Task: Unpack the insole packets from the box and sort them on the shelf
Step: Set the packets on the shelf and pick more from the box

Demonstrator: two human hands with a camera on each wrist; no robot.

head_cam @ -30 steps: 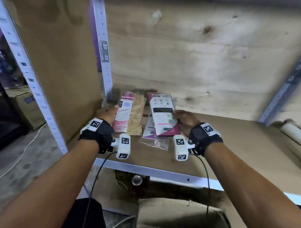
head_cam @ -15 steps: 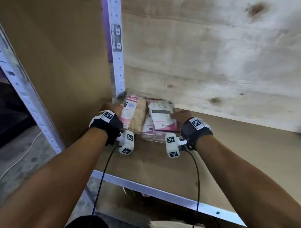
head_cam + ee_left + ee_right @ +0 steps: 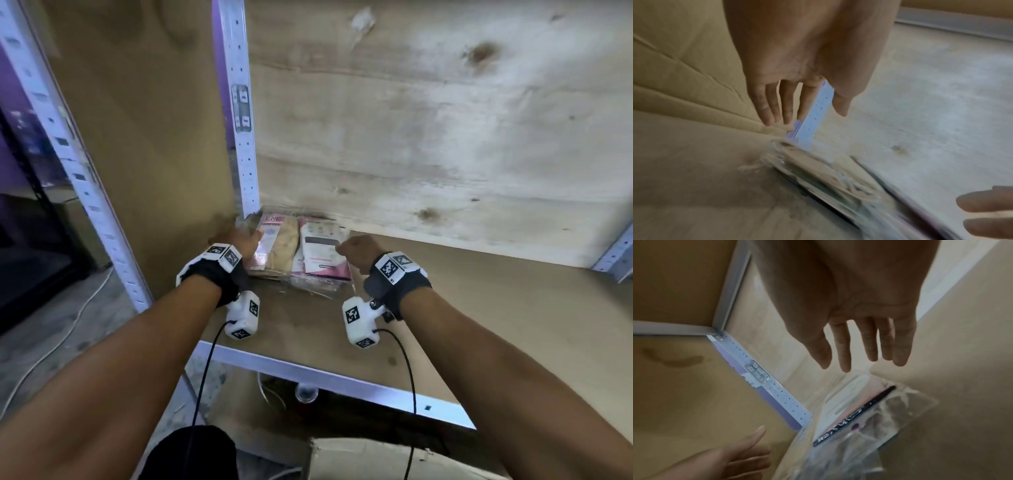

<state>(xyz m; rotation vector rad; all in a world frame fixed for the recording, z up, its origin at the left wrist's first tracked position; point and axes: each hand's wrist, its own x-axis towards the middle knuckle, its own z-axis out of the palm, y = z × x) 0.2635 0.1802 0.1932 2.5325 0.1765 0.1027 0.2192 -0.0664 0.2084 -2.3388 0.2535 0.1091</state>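
Two stacks of insole packets lie side by side in the back left corner of the shelf (image 3: 479, 308). The left packet (image 3: 279, 245) is pink and beige, the right packet (image 3: 325, 251) white and pink, and clear bags show under them. My left hand (image 3: 245, 238) hovers at the left packet's outer edge with its fingers (image 3: 787, 112) straight, holding nothing. My right hand (image 3: 349, 248) is at the right packet's edge, fingers (image 3: 871, 350) straight above the packets (image 3: 857, 408). The packets (image 3: 828, 175) look blurred in the left wrist view.
A white perforated upright (image 3: 245, 144) stands right behind the packets, with a cardboard side panel (image 3: 144, 137) to the left and a plywood back wall (image 3: 428, 137). The shelf's metal front rail (image 3: 325, 377) runs below my wrists. A cardboard box (image 3: 359, 459) sits under it.
The packets have slid back into the shelf's rear left corner. Both hands pushed them there and now have their fingers straightened off them. My head has moved closer.
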